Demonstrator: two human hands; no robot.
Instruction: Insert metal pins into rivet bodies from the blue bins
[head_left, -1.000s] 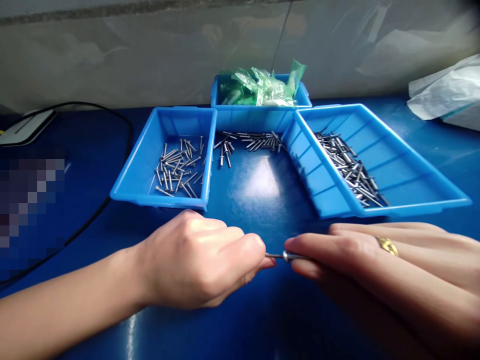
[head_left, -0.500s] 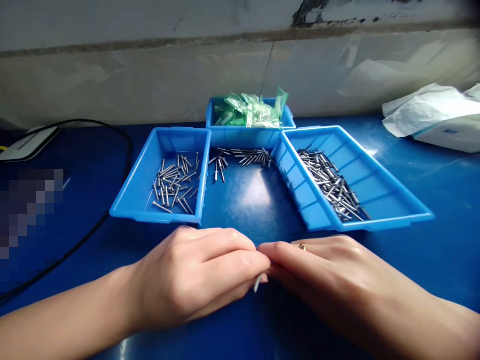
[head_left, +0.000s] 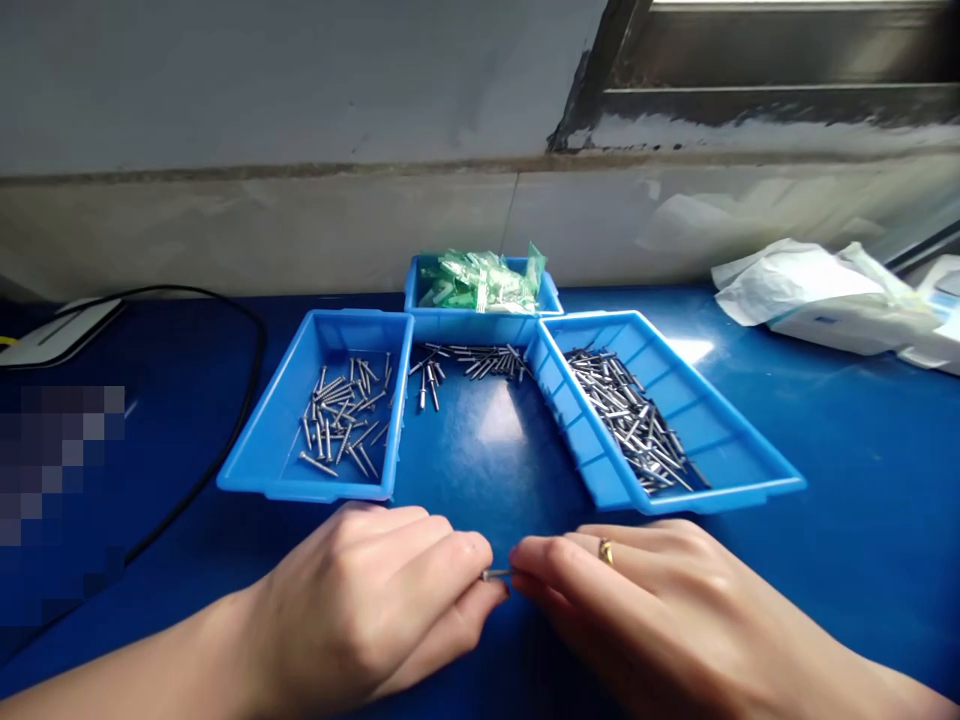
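In front of the boxes, my left hand [head_left: 375, 600] and my right hand [head_left: 645, 600] almost meet at the fingertips. A thin metal pin [head_left: 498, 574] bridges the small gap between them. Its thicker left end sits between my left thumb and forefinger, and its thin right end goes into my right fingertips. Whether it is a screw or a rivet I cannot tell. Beyond my left hand, a blue box [head_left: 247, 440] contains several loose screws [head_left: 337, 410]. The blue box on the right [head_left: 720, 420] has a heap of blind rivets [head_left: 630, 420].
A smaller blue box [head_left: 480, 325] at the back contains green plastic packets [head_left: 487, 280]. More rivets [head_left: 491, 360] lie on the blue table [head_left: 465, 450] between the boxes. A black cable [head_left: 255, 360] curves at the left. White wrapping [head_left: 810, 285] lies back right.
My hands have moved slightly apart, so the metal pin now shows lengthwise between the fingertips. The view has tilted up, showing more wall and a window frame.
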